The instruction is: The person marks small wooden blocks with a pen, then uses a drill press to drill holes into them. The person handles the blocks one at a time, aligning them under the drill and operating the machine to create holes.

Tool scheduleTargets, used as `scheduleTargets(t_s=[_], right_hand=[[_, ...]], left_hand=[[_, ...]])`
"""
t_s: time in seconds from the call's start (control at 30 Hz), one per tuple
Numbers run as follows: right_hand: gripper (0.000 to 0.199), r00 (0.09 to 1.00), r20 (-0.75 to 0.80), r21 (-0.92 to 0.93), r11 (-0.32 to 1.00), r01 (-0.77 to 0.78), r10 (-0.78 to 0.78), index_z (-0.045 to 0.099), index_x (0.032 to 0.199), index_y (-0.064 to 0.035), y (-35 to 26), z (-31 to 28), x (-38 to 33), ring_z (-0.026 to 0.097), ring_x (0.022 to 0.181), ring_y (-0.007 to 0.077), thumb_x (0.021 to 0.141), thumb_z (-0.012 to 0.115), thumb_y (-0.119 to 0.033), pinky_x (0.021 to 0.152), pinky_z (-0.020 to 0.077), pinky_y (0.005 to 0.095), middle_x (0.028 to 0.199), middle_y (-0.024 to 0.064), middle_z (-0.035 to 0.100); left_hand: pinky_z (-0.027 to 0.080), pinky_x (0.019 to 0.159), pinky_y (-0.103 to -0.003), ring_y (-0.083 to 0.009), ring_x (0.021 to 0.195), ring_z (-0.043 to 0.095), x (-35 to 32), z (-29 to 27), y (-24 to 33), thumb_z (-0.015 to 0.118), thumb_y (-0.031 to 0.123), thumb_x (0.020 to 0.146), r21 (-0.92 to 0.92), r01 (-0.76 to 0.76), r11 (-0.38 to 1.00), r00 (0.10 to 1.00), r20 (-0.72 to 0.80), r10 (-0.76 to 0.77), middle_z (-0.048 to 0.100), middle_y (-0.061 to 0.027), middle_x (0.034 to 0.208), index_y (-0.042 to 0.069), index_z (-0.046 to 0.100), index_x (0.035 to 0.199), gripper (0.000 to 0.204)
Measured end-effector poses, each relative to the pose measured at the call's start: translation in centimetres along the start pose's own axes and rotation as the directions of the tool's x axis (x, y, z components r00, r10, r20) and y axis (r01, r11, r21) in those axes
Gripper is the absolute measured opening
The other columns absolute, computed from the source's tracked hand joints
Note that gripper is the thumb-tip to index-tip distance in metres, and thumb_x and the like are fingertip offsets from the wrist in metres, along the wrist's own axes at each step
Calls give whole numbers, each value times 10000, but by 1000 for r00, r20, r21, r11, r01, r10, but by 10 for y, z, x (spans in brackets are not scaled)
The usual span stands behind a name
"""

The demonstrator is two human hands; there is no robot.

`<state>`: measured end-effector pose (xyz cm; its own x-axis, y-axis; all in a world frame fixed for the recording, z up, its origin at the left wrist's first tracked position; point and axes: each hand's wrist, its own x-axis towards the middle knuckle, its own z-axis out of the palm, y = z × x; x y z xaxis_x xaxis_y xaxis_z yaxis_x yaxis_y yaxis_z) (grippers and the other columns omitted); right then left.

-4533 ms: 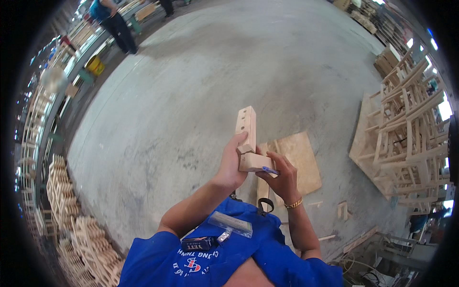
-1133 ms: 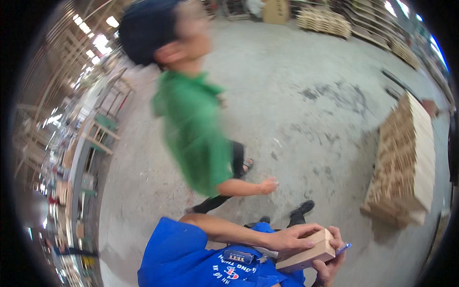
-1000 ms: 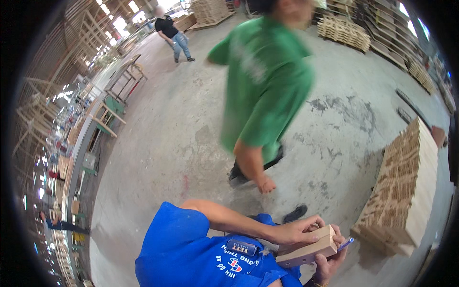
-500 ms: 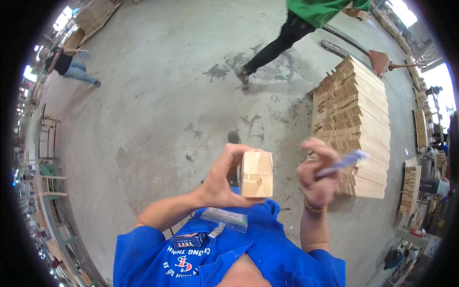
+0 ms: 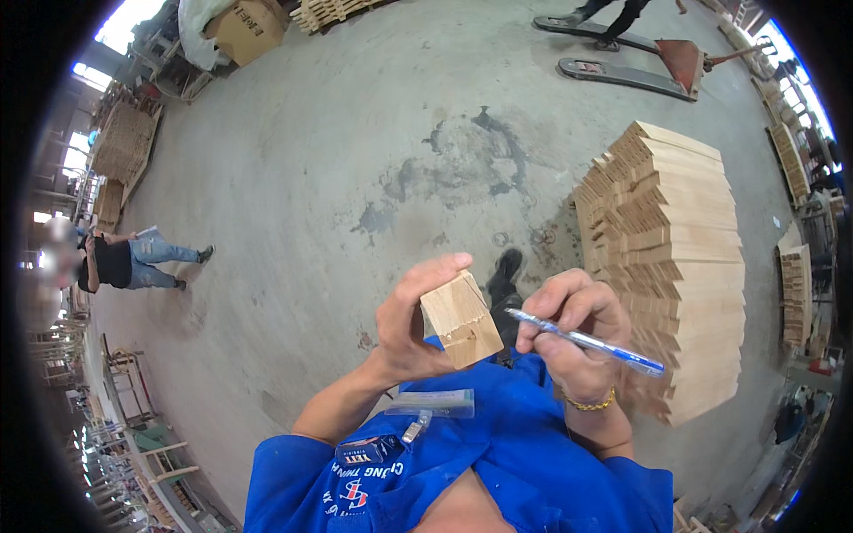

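I'm looking down on a wide grey concrete floor that fills most of the frame, stained dark near the upper middle. At right stands a tall stack of cut wooden boards, and at the top right edge lies a red pallet jack. Far left, another person in dark top and jeans stands well apart from me. Along the lower edge runs my blue work shirt.

Now the centre: my left hand is clamped around a small wooden block, thumb on top, fingers behind, holding it up with its end grain tilted toward me. Just to its right, my right hand pinches a blue ballpoint pen in a writing grip, its near end close beside the block but not touching it.

I judge this to be the marking step, pen poised and not yet on the wood. The next move calls for steadying the block and bringing the pen tip across onto its face with light pressure.
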<state>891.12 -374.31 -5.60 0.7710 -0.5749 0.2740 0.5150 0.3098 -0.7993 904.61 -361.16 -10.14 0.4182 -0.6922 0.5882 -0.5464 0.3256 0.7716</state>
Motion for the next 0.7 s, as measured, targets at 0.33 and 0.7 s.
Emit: scheduleTargets(t_s=[0.33,0.7], right_hand=[[144,994,105,-61,998,-28,34,513,862,20,0,-102,242,639,799,258,767,597,88,744,548,395,846,151,576],[366,882,471,-656,672,344,8,582,1084,34,54,-189,483,616,955,292,769,698,-113,800,518,377,1077,182,591]], left_hand=[[452,900,-382,-292,1104,536,221,14,-128,891,237,556,135,-27,990,999,-38,33,531,-224,1188,1,405,1209,847],[446,925,-382,-265,1110,528,403,17,-286,867,143,580,-128,130,983,980,-133,-146,513,-204,1211,23,388,1231,817]])
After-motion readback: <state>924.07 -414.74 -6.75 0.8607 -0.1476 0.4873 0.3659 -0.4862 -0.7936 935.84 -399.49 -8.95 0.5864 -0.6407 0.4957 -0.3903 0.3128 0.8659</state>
